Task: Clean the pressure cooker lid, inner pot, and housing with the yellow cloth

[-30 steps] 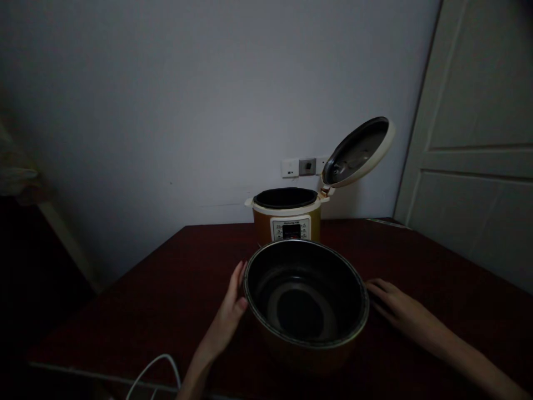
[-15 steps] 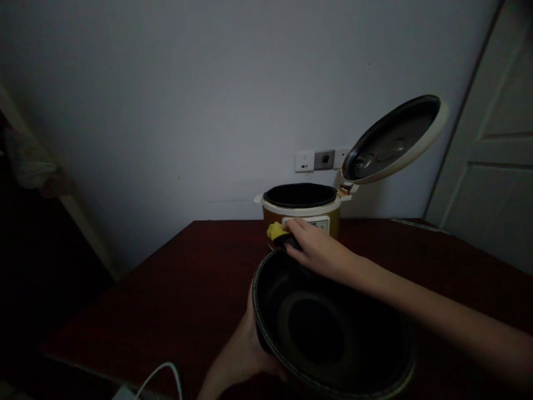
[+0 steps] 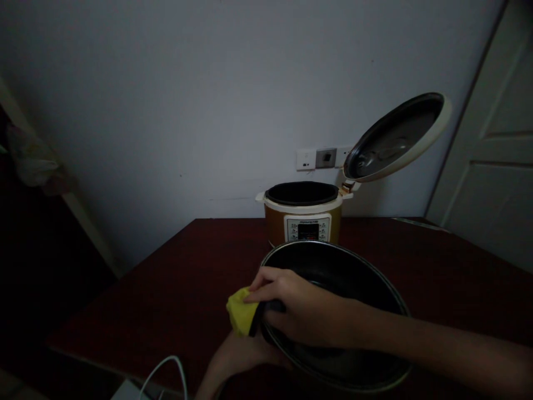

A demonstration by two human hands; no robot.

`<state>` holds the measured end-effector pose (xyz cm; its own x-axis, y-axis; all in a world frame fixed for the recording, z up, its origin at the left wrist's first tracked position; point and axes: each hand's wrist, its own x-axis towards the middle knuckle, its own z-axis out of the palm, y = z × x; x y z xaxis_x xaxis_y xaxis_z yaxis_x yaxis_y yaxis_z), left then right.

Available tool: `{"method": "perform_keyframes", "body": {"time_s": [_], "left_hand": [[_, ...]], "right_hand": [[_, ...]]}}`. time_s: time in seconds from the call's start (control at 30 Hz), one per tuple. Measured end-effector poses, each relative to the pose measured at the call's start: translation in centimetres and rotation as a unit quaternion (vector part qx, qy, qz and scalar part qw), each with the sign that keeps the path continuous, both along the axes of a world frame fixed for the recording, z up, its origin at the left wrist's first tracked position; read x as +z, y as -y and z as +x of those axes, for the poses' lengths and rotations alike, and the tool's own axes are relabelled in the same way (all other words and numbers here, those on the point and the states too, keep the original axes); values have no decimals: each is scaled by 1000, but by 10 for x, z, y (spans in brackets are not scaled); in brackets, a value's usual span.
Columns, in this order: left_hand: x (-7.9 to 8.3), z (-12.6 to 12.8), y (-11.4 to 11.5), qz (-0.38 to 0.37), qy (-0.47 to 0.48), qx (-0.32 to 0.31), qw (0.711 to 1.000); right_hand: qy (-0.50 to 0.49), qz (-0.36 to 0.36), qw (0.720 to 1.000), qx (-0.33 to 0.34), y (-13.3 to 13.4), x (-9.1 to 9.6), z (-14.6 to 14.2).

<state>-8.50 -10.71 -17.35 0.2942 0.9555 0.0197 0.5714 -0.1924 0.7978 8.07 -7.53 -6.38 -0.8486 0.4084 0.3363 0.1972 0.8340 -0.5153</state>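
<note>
A dark metal inner pot sits tilted on the dark red table in front of me. My right hand reaches across its near left rim, fingers closed on a yellow sponge pressed against the rim. My left hand is below it, gripping the pot's lower left side from underneath; its fingers are mostly hidden by the right hand. Behind the pot stands an orange and cream rice cooker with its lid swung open to the right.
A white cable loops at the table's near edge. A wall socket is mounted behind the cooker. A white door is at the right. Something pale hangs at the far left.
My right hand has carried the yellow sponge from the pot's far rim round to its near left rim. The left hand stays under the pot's left side.
</note>
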Motion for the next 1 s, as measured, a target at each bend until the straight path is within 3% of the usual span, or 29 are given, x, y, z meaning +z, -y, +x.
{"method": "perform_keyframes", "body": {"time_s": [0.13,0.33,0.4,0.5,0.6,0.7,0.83,1.0], "left_hand": [[0,0,-1,19,45,-11,999],[5,4,-6,133,122,-17,983],[6,6,-6,135,120,-12,984],[7,8,-4,121,125,-8,985],[7,8,-3,108,124,-6,986],[7,7,-3,105,114,-1,988],[7,7,-3,121,110,2,987],[7,7,-4,120,109,12,987]], "right_hand": [[-24,-27,999,-19,-17,-4,0],[24,134,984,-119,-80,-11,2],[84,195,961,-179,-88,-10,13],[169,273,902,-290,-83,-8,28],[219,283,869,-342,-75,-8,33],[224,259,878,-335,-75,-8,28],[160,207,920,-292,-78,-10,16],[24,51,970,-238,-69,-24,0]]}}
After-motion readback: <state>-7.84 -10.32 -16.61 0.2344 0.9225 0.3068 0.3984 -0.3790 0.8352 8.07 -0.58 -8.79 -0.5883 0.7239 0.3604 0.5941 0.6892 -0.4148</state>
